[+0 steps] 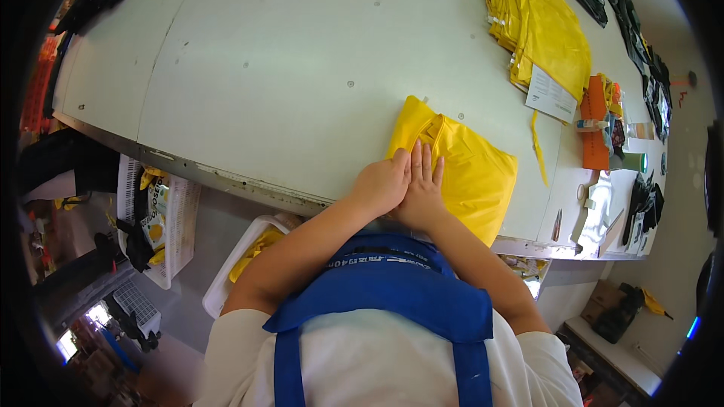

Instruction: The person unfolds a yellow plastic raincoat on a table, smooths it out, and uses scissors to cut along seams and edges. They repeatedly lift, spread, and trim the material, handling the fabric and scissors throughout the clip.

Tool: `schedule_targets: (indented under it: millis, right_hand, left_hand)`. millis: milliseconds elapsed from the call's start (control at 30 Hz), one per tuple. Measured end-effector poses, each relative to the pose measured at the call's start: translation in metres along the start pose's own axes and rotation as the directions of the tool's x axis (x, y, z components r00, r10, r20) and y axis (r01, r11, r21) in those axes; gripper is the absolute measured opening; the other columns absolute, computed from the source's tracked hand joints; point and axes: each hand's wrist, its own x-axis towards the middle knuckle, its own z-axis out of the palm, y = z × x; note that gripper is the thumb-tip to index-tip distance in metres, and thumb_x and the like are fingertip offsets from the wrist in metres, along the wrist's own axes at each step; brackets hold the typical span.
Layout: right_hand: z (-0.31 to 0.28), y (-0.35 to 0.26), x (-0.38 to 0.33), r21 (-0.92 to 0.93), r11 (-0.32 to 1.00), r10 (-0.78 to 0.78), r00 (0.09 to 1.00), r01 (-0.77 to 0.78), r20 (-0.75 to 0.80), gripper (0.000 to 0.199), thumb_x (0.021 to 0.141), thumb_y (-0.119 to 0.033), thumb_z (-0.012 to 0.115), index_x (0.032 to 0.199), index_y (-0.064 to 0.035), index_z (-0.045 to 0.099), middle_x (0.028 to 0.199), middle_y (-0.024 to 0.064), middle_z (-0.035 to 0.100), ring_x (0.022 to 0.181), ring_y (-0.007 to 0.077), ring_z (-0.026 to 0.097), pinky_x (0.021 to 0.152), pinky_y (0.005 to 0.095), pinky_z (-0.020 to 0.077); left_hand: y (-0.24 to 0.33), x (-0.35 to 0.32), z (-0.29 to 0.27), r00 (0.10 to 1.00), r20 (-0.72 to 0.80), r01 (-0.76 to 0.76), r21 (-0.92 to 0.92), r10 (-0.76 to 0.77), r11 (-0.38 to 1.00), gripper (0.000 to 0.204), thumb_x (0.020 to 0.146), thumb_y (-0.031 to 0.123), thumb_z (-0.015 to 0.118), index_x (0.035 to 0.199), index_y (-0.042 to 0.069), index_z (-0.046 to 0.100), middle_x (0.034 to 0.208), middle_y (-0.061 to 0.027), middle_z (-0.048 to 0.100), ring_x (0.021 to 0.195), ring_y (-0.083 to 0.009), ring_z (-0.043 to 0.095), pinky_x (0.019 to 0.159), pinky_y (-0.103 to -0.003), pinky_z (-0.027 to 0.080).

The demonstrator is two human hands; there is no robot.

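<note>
A folded yellow garment (471, 169) of shiny, rubbery-looking cloth lies at the near edge of the pale worktable. On its left part rests my right hand (424, 194), palm down, with the fingers stretched flat. My left hand (383, 184) is pressed close beside it, curled at the garment's left edge. The tips of the left fingers are hidden, and the cloth seems to be caught under them. Creases run over the garment's top, with a raised fold close to my fingertips.
Yellow garments (539, 18) are stacked at the far right under a printed sheet (550, 94). Beside them lie a yellow strip (538, 149), an orange box (594, 124) and scissors (556, 224). White baskets (181, 230) stand below the table's left front edge.
</note>
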Motion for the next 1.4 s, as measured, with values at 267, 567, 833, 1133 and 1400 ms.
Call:
schedule_targets:
  millis: [267,567,833,1133,1400]
  right_hand:
    - [-0.052,0.082,0.029,0.043,0.995,0.093,0.988,-0.089,-0.126,0.066,0.079,-0.044,0.062,0.136,-0.0166,0.042,0.135,0.0136,0.042,0.128,0.031,0.036,0.106,0.048,0.0237]
    - [-0.013,0.045,0.002,-0.134,0.977,0.155,0.985,-0.165,-0.078,0.066,0.073,-0.057,0.06,0.13,-0.0252,0.05,0.142,0.027,0.025,0.131,0.0502,0.019,0.1,0.0706,0.0099]
    - [-0.002,0.04,-0.008,0.096,0.995,0.052,0.973,-0.031,-0.224,0.063,0.073,-0.047,0.066,0.126,-0.016,0.053,0.132,0.0139,0.042,0.128,0.0376,0.031,0.106,0.0562,0.0142]
    - [0.001,0.017,0.007,0.039,0.984,0.175,0.973,-0.171,-0.15,0.058,0.077,-0.038,0.06,0.128,-0.0125,0.05,0.139,0.0163,0.035,0.135,0.0376,0.021,0.106,0.0614,0.0056]
    - [0.007,0.061,0.005,0.52,0.854,0.152,0.965,-0.018,-0.216,0.072,0.072,-0.026,0.065,0.134,-0.0027,0.038,0.143,0.0186,0.029,0.137,0.0383,0.018,0.11,0.0551,0.0091]
  left_hand:
    - [0.0,0.008,-0.003,0.968,-0.252,0.045,0.145,-0.007,0.988,0.026,0.083,0.015,0.053,0.104,0.004,0.044,0.081,-0.0182,0.063,0.07,-0.0385,0.061,0.06,-0.047,0.049]
    - [0.018,0.01,0.004,0.985,-0.025,-0.157,0.295,0.172,0.942,0.013,0.079,0.014,0.057,0.087,0.005,0.051,0.069,-0.012,0.061,0.061,-0.0323,0.062,0.053,-0.042,0.049]
    - [0.001,0.025,0.012,0.992,-0.024,-0.109,0.327,0.124,0.939,0.01,0.083,0.015,0.052,0.086,0.005,0.051,0.071,-0.0124,0.062,0.061,-0.0322,0.061,0.052,-0.042,0.049]
    - [0.01,0.002,-0.013,0.996,0.037,0.086,-0.095,-0.083,0.992,0.016,0.083,0.014,0.059,0.089,0.004,0.048,0.073,-0.0201,0.06,0.069,-0.0402,0.059,0.06,-0.047,0.046]
    - [-0.003,0.02,0.02,0.991,0.07,0.129,-0.226,-0.116,0.965,0.014,0.082,0.01,0.059,0.088,0.003,0.048,0.07,-0.0187,0.059,0.063,-0.0354,0.059,0.057,-0.044,0.046]
